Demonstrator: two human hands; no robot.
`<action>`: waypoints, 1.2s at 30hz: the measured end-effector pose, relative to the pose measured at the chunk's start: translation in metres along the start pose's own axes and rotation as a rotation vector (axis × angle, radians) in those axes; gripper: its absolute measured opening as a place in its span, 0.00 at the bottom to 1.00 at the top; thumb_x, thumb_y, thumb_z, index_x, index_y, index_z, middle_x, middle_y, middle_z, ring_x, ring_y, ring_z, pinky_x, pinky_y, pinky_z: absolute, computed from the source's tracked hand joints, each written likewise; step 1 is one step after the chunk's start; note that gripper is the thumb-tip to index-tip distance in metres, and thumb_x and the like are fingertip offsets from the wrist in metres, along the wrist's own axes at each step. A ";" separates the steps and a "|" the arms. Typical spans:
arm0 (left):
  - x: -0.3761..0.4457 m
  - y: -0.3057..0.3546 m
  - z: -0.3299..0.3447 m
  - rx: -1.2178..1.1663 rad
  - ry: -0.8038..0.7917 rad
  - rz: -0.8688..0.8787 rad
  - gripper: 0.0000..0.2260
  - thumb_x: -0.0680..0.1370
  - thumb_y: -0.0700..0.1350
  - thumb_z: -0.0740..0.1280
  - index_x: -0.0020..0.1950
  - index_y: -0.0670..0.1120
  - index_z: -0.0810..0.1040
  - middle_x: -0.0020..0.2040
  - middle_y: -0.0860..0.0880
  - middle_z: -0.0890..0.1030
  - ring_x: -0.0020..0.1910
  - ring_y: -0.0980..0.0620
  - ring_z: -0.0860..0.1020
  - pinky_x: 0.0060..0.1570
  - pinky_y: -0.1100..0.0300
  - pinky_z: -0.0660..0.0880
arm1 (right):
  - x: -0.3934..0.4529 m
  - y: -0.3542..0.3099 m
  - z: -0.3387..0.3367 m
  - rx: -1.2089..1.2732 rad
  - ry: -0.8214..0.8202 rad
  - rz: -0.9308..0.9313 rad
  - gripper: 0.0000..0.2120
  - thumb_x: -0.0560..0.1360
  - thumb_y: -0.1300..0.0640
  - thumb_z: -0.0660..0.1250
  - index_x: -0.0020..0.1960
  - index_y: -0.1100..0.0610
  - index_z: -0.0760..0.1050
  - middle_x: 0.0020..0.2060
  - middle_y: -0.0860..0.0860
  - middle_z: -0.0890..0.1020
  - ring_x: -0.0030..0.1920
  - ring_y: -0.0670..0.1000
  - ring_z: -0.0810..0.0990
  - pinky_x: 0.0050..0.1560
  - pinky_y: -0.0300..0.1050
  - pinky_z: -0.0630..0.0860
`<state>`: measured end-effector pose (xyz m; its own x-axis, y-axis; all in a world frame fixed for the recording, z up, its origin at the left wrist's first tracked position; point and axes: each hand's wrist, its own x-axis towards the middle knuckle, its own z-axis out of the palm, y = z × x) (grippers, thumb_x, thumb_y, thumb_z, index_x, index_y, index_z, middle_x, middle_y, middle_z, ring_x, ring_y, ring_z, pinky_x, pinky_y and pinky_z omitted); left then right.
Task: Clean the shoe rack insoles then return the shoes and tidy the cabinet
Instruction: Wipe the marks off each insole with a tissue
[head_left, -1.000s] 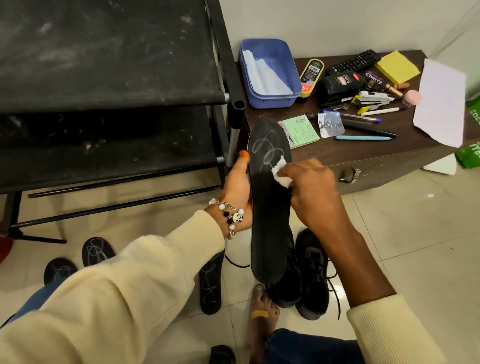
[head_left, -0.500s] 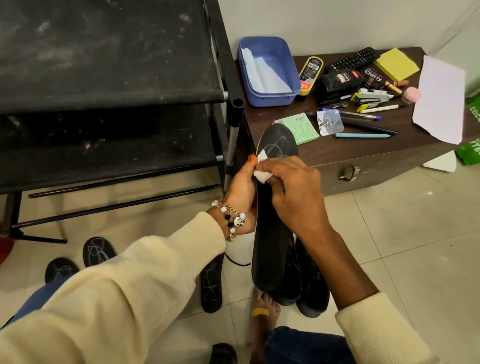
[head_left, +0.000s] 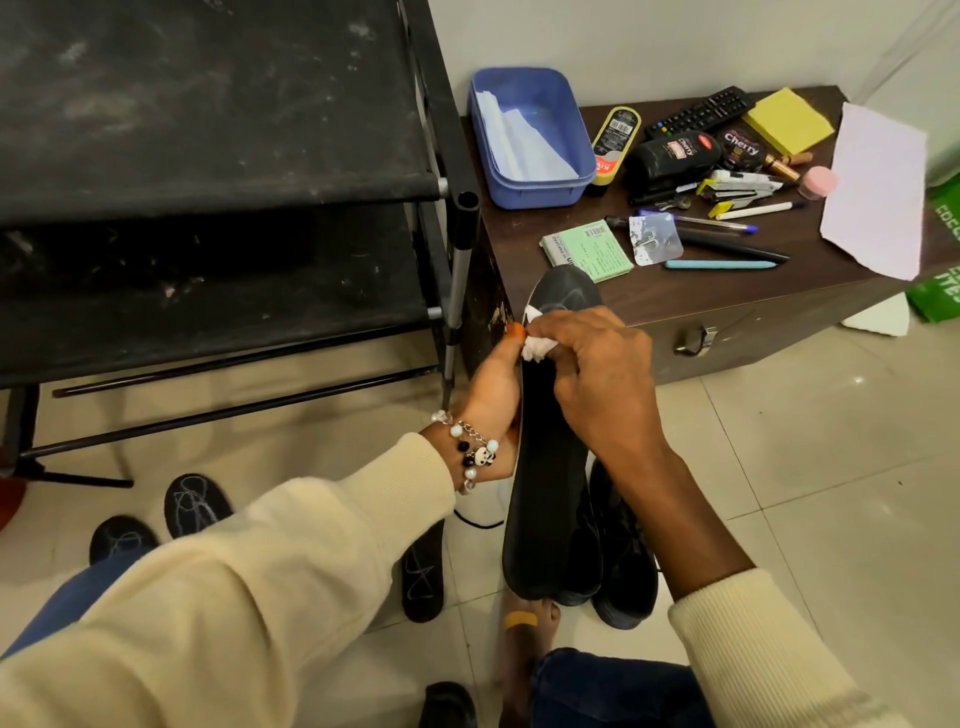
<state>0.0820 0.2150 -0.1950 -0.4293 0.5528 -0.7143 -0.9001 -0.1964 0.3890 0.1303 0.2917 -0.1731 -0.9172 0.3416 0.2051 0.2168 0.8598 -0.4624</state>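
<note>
Rubbing near the toe, the right hand (head_left: 597, 384) pinches a crumpled white tissue (head_left: 537, 349) against the long black foam insole (head_left: 550, 467), which the left hand (head_left: 493, 395) grips upright beyond the brown wooden surface's (head_left: 675, 296) near edge; hard pressure could shred the tissue or bend the insole loose.

The right hand (head_left: 597, 384) covers the middle of the insole (head_left: 545, 499) and most of the white wipe (head_left: 537, 349). The insole hides part of the black shoes (head_left: 621, 566). The shoe rack (head_left: 218, 156) is cut off at the left edge.

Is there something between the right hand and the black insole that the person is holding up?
Yes. A small white wad of tissue sits between the right hand fingers and the insole, near its upper end.
</note>
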 end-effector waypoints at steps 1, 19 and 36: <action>0.000 0.001 0.000 0.009 0.012 0.002 0.25 0.81 0.56 0.56 0.70 0.41 0.72 0.67 0.37 0.73 0.69 0.41 0.70 0.72 0.48 0.64 | 0.000 -0.001 -0.001 -0.003 -0.008 -0.005 0.13 0.72 0.72 0.65 0.52 0.62 0.82 0.50 0.55 0.84 0.53 0.55 0.80 0.55 0.39 0.70; 0.009 0.013 -0.013 0.083 0.040 -0.007 0.24 0.80 0.61 0.55 0.61 0.44 0.78 0.53 0.41 0.82 0.52 0.46 0.80 0.51 0.54 0.76 | 0.003 -0.003 -0.002 -0.054 -0.158 -0.045 0.16 0.72 0.72 0.63 0.56 0.60 0.81 0.53 0.55 0.83 0.57 0.55 0.77 0.56 0.41 0.71; 0.018 0.013 -0.015 0.081 0.068 0.034 0.30 0.76 0.67 0.59 0.63 0.45 0.78 0.56 0.41 0.82 0.56 0.44 0.81 0.59 0.51 0.76 | 0.004 -0.004 0.013 -0.097 -0.069 -0.181 0.13 0.68 0.71 0.67 0.51 0.65 0.82 0.46 0.58 0.84 0.46 0.60 0.79 0.44 0.43 0.75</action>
<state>0.0613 0.2098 -0.2117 -0.4660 0.4898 -0.7369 -0.8771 -0.1463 0.4574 0.1216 0.2848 -0.1820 -0.9642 0.1539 0.2162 0.0741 0.9384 -0.3375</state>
